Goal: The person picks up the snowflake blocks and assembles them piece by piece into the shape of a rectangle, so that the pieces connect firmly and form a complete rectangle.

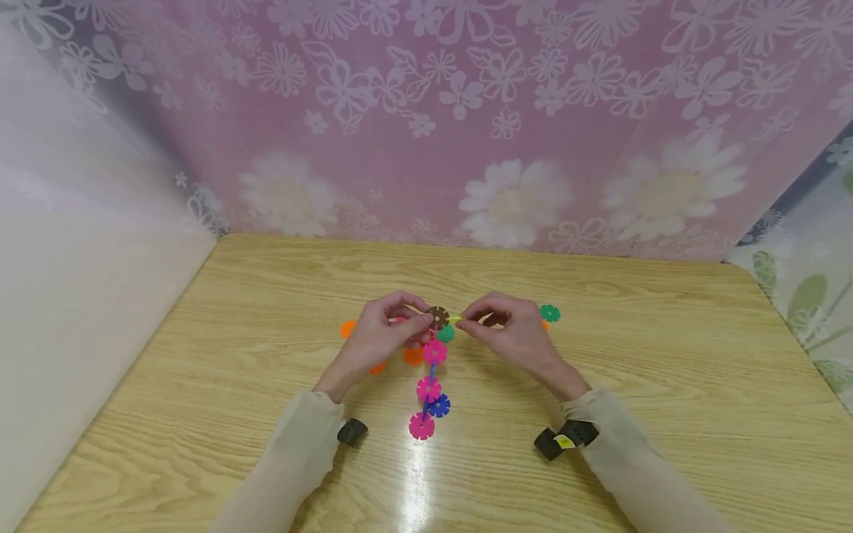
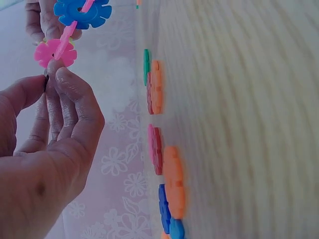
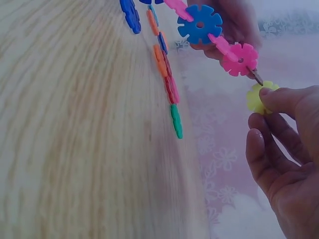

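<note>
Through my head camera I have the disc chain [image 1: 423, 388] in midair above the middle of the table, running from the hands back toward the wearer. Its far end is a brown notched disc [image 1: 440, 313], which the left hand [image 1: 383, 329] pinches between thumb and fingers; pink and blue discs alternate below. The right hand [image 1: 509, 326] pinches a yellow disc [image 3: 253, 102], its edge meeting the brown one; I cannot tell whether their slots are engaged.

Beneath the work, loose discs crowd my view. A green disc [image 1: 446, 334] shows just under the yellow one, with an orange disc [image 1: 413, 357] nearby. The left hand covers part of another orange piece [image 1: 349, 329], and its fingers partly hide some red and pink discs. A dark blue disc [image 1: 443, 406] shows beside the chain's near end, partly behind it. Past the right hand I get a second green disc [image 1: 550, 313], an orange one partly blocked by the knuckles.

All this is over a pale wood-grain table [image 1: 666, 370], glossy with a light reflection near me. Behind it hangs a pink floral curtain [image 1: 380, 196]; a whitish panel [image 1: 100, 222] closes the left side, a leaf-patterned one [image 1: 816, 296] the right.
</note>
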